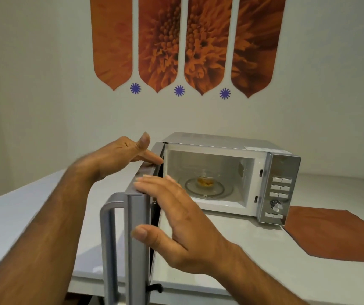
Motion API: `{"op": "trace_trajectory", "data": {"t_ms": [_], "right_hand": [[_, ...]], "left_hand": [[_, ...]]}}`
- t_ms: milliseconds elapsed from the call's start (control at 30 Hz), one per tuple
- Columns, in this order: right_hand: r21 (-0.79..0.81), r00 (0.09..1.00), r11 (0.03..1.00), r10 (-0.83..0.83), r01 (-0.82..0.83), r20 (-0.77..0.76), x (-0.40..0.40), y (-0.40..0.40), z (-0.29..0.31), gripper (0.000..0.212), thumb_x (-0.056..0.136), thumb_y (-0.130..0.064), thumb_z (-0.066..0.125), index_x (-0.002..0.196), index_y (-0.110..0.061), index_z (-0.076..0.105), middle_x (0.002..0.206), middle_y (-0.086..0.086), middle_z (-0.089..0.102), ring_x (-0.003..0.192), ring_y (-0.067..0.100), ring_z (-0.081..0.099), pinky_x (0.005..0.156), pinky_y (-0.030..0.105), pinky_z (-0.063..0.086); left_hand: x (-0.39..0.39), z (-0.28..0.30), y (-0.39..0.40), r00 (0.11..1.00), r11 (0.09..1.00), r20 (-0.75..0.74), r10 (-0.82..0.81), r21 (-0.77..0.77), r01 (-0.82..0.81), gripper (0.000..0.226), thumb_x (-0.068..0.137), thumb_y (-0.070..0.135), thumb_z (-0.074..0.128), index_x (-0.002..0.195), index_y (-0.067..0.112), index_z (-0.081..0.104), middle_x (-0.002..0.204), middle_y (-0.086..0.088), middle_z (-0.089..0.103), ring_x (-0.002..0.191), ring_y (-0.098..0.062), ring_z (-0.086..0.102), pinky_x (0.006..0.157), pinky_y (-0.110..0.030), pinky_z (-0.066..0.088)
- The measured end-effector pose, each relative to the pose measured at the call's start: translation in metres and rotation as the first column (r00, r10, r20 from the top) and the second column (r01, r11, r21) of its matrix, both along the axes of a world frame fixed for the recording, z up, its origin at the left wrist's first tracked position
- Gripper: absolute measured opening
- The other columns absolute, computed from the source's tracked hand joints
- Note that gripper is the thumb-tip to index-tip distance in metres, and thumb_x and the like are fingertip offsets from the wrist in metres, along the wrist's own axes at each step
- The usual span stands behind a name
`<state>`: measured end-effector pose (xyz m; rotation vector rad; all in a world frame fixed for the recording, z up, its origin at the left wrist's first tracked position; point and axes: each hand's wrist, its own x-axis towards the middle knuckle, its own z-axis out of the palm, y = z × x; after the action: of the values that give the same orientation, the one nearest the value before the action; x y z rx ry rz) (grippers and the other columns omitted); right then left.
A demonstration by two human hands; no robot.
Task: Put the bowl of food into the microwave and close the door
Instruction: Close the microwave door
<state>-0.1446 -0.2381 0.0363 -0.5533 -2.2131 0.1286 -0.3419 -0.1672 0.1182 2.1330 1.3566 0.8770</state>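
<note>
— Where do we stand with the bowl (pixel 205 180)?

— It sits on the glass turntable inside the microwave (pixel 225 172), so we judge only the door (pixel 141 216) remains.

— And our hands?

— Both open, gripping nothing: left hand (pixel 121 155) flat on the door's top edge near the hinge, right hand (pixel 176 221) against its inner face (the handle faces outward, left). The cavity lies to the right, so the left hand is better placed to push.

No text, label or number on the microwave (pixel 225 172) is legible.
</note>
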Motion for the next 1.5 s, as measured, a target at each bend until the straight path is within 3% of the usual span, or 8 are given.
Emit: {"op": "trace_trajectory", "data": {"t_ms": [200,467,700,900,1000,1133,1267,1500], "right_hand": [[-0.015,0.984,0.999,-0.053,0.051,-0.169,0.052,0.003,0.006,0.055,0.097,-0.058,0.038,0.125,-0.016,0.062,0.126,-0.003,0.064,0.123,0.009,0.056,0.102,0.027,0.045],[0.048,0.929,0.96,-0.252,0.274,-0.27,0.122,0.028,0.012,0.055,0.099,-0.057,0.038,0.1,-0.014,0.072,0.098,0.003,0.072,0.094,0.017,0.066,0.083,0.034,0.05],[0.122,0.872,0.872,-0.446,0.474,-0.203,0.172,0.06,0.017,0.049,0.097,-0.059,0.039,0.092,-0.021,0.069,0.087,-0.013,0.065,0.087,0.008,0.06,0.076,0.032,0.049],[0.126,0.769,0.758,-0.63,0.64,-0.11,0.205,0.089,0.017,0.064,0.092,-0.069,0.034,0.099,-0.02,0.074,0.096,-0.005,0.074,0.093,0.011,0.062,0.088,0.037,0.05],[0.157,0.727,0.71,-0.678,0.686,-0.11,0.215,0.101,0.018,0.062,0.092,-0.066,0.037,0.102,-0.019,0.077,0.099,-0.002,0.076,0.099,0.017,0.065,0.09,0.039,0.051],[0.205,0.643,0.62,-0.762,0.758,-0.076,0.224,0.116,0.014,0.054,0.093,-0.059,0.044,0.108,-0.019,0.076,0.106,-0.001,0.077,0.112,0.023,0.062,0.096,0.046,0.048],[0.297,0.55,0.521,-0.835,0.8,-0.016,0.232,0.133,0.012,0.052,0.094,-0.058,0.045,0.113,-0.02,0.074,0.114,-0.001,0.076,0.12,0.026,0.058,0.101,0.048,0.044],[0.332,0.389,0.4,-0.916,0.854,0.101,0.241,0.162,0.008,0.066,0.094,-0.064,0.031,0.129,-0.018,0.064,0.133,0.003,0.067,0.136,0.033,0.047,0.109,0.052,0.035]], "left_hand": [[0.035,-0.001,0.014,1.0,0.999,-0.002,-0.028,0.02,0.028,0.097,0.048,0.103,0.025,0.096,0.039,0.079,0.12,0.012,0.066,0.12,-0.011,0.051,0.109,-0.046,0.024],[0.089,-0.013,0.045,0.998,0.989,0.036,-0.057,0.137,0.051,0.074,0.067,0.088,0.034,0.096,0.037,0.079,0.121,0.009,0.07,0.112,-0.01,0.053,0.099,-0.039,0.036],[0.136,-0.03,0.075,1.0,0.938,-0.02,-0.015,0.347,0.021,0.064,0.086,0.074,0.028,0.101,0.036,0.077,0.117,0.008,0.073,0.103,-0.008,0.06,0.083,-0.031,0.044],[0.171,-0.043,0.088,0.992,0.849,-0.11,0.067,0.528,0.001,0.073,0.094,0.064,0.024,0.088,0.01,0.073,0.06,-0.001,0.062,0.058,-0.014,0.056,0.056,-0.033,0.04],[0.185,-0.049,0.095,0.992,0.83,-0.106,0.075,0.557,-0.004,0.051,0.098,0.05,0.031,0.097,0.018,0.071,0.093,-0.008,0.075,0.088,-0.024,0.065,0.082,-0.037,0.048],[0.199,-0.053,0.108,0.991,0.837,-0.13,0.032,0.545,0.044,0.036,0.102,0.039,0.036,0.107,0.023,0.067,0.108,0.001,0.071,0.11,-0.021,0.06,0.113,-0.044,0.032],[0.214,-0.059,0.124,0.983,0.835,-0.162,0.082,0.55,0.021,0.036,0.101,0.033,0.039,0.125,0.017,0.06,0.131,-0.005,0.063,0.136,-0.023,0.044,0.117,-0.043,0.022],[0.233,-0.066,0.146,0.959,0.817,-0.238,0.151,0.576,0.014,0.048,0.1,0.032,0.042,0.143,0.013,0.041,0.148,-0.008,0.047,0.14,-0.023,0.035,0.119,-0.038,0.01]]}}
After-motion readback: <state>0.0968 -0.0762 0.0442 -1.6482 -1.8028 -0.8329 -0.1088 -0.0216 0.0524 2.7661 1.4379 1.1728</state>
